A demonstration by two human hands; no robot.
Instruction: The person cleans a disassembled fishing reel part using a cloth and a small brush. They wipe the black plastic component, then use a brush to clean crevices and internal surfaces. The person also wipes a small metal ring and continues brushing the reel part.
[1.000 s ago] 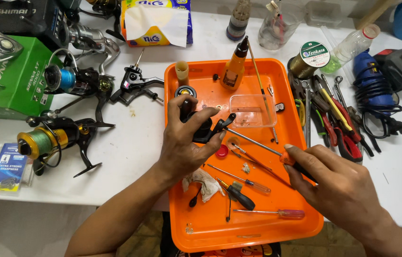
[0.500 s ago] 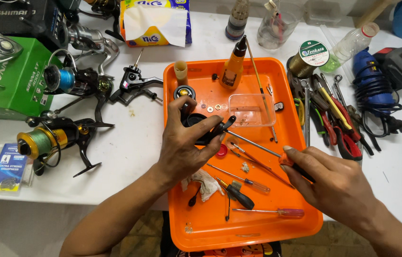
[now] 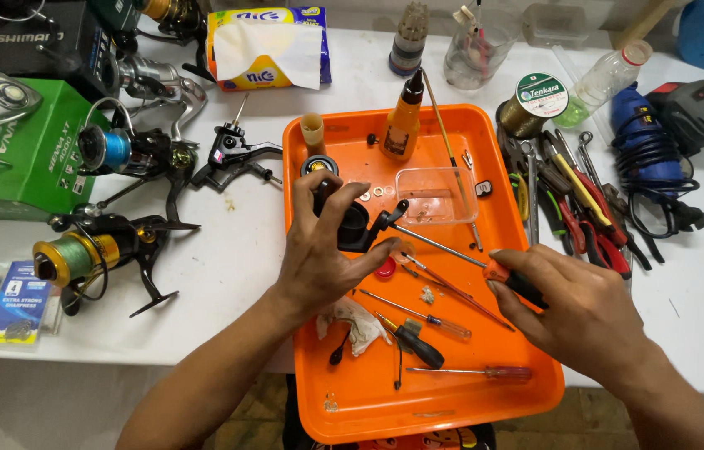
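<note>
At frame centre, over orange tray [image 3: 527, 392]: left hand [image 3: 323, 258] clenched on black reel body [image 3: 360, 225]; right hand [image 3: 577, 312] gripping screwdriver [image 3: 460, 254], tip at reel. Risk, as judgement: tip slips, damages screw. Small washers [image 3: 377, 192] beside clear box [image 3: 435, 194] could scatter if knocked.

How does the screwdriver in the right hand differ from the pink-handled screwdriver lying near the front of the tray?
The held screwdriver is gripped in the right hand, with its tip at the black reel part held by the left hand; the pink-handled screwdriver lies untouched on the orange tray. The held one has an orange and black handle, the other a translucent pink one. The held one slants; the other lies nearly level. Both have thin metal shafts.
</note>
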